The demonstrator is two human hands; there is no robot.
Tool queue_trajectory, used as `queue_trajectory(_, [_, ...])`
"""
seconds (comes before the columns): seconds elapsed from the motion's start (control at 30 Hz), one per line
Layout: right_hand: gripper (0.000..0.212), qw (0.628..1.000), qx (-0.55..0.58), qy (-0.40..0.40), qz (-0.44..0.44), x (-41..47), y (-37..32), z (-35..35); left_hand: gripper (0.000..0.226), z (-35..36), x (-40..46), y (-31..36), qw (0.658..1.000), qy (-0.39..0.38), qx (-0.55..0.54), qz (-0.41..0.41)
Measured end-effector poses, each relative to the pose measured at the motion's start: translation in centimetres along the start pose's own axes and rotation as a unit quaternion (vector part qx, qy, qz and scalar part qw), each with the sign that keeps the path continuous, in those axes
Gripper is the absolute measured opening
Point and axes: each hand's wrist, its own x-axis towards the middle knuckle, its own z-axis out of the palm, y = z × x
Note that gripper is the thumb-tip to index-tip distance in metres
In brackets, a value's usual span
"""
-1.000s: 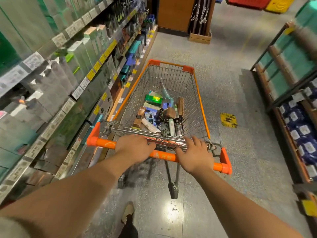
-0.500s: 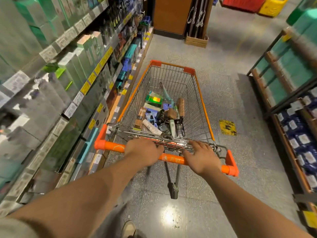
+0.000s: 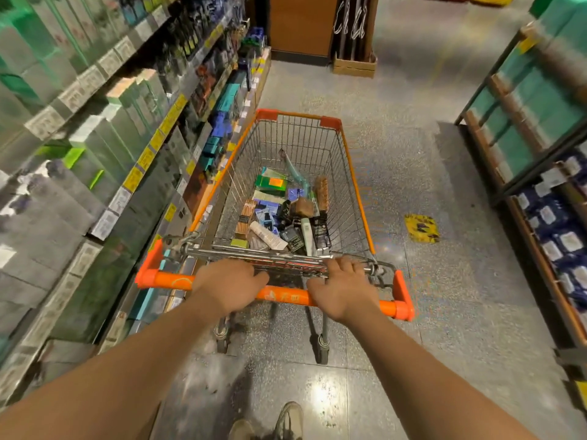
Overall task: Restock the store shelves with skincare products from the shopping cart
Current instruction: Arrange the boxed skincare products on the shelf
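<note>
The person stands behind the shopping cart (image 3: pixel 295 185) in the aisle, and both hands are on its orange handle (image 3: pixel 286 295). The left hand (image 3: pixel 230 285) is curled over the bar near its middle, grasping it. The right hand (image 3: pixel 341 289) lies on the bar further right; its palm is on the handle and its fingers reach forward over the wire frame behind it, so it holds the cart too.

Compared with a second ago, the cart has rolled a little further down the aisle. The shelves on the left (image 3: pixel 104 147) have slid toward the near side, and the cardboard box (image 3: pixel 354 66) at the far end looks closer. The grip of the hands looks the same as before. One shoe (image 3: pixel 287 419) is seen near the bottom, so I think the person is walking.

The skincare products (image 3: pixel 286 217) lie in a loose heap on the cart floor, toward the near end: small boxes, tubes and dark bottles, with a green box (image 3: pixel 271 184) at the far side of the heap. Nothing has been taken out in these moments.

In my judgement the restocking itself has not begun here; this is only the transport step. The next move would be to stop the cart beside the correct shelf section and free one hand for picking. The left shelves are blurred, so I cannot read which section fits.
</note>
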Motion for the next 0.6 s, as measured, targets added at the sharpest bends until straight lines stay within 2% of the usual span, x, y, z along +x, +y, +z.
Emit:
queue_trajectory(0.07, [0.079,1.0,-0.001,-0.002,-0.006,0.2,0.2,0.1,0.037,-0.2,-0.1,0.3,0.999,0.015,0.034,-0.003])
queue_trajectory(0.17, [0.081,1.0,-0.008,-0.003,-0.02,0.6,0.4,0.0,0.054,-0.5,-0.2,0.7,0.999,0.0,0.005,-0.039])
queue_trajectory(0.3, [0.082,1.0,-0.004,-0.007,-0.023,1.2,0.4,-0.4,0.051,-1.1,0.6,-0.2,0.996,-0.045,-0.07,-0.041])
queue_trajectory(0.43, [0.069,0.998,-0.007,0.056,-0.009,2.8,0.0,-0.7,0.041,-2.3,2.3,-1.0,0.979,-0.12,-0.164,-0.014])
queue_trajectory(0.47, [0.065,0.997,-0.015,0.069,-0.006,3.5,-0.2,-0.8,0.038,-2.7,2.7,-1.1,0.97,-0.136,-0.202,-0.01])
queue_trajectory(0.53, [0.059,0.997,-0.001,0.081,0.001,5.1,-0.6,-1.1,0.033,-3.7,3.9,-1.0,0.929,-0.199,-0.311,-0.016])
queue_trajectory(0.6, [0.05,0.995,0.04,0.086,0.009,6.7,-1.2,-1.6,0.035,-5.0,5.5,-1.0,0.896,-0.274,-0.349,0.007])
